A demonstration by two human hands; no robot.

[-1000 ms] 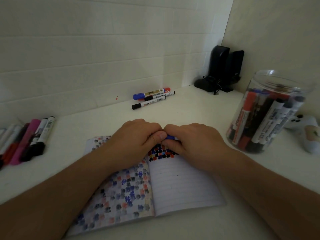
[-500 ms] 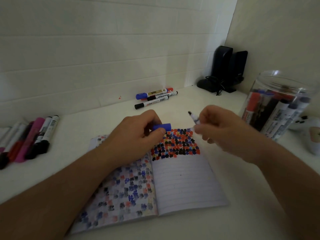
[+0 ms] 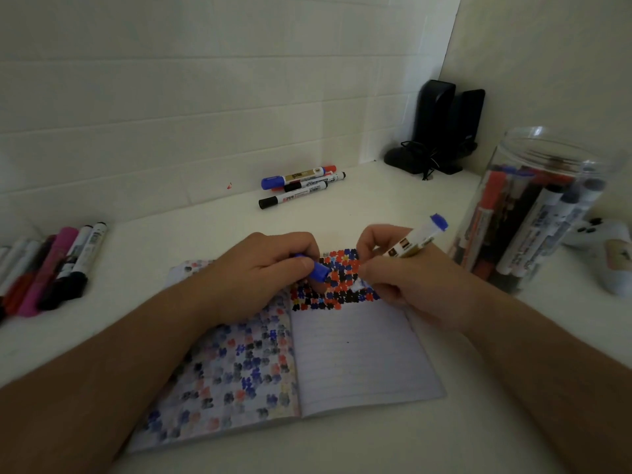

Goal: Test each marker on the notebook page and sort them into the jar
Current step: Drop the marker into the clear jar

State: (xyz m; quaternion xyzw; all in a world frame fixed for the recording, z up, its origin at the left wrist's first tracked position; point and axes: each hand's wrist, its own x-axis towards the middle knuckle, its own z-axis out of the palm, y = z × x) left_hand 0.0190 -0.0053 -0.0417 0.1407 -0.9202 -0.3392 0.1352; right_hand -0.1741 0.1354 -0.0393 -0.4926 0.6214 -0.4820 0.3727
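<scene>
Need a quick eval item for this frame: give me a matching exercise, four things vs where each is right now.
Things
1. blue cap
2. uncapped marker
3. jar
4. black speakers

Places
A. back corner of the desk by the wall
B. held in the right hand, tip down at the notebook page
C. standing on the desk to the right, full of markers
D. pinched in the left hand

Pairs: 1-D, 2-B, 3-C, 4-A

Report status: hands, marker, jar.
Left hand grips blue cap. Right hand holds uncapped marker, tip down at the notebook page. Jar open, part-filled, path unobstructed.
</scene>
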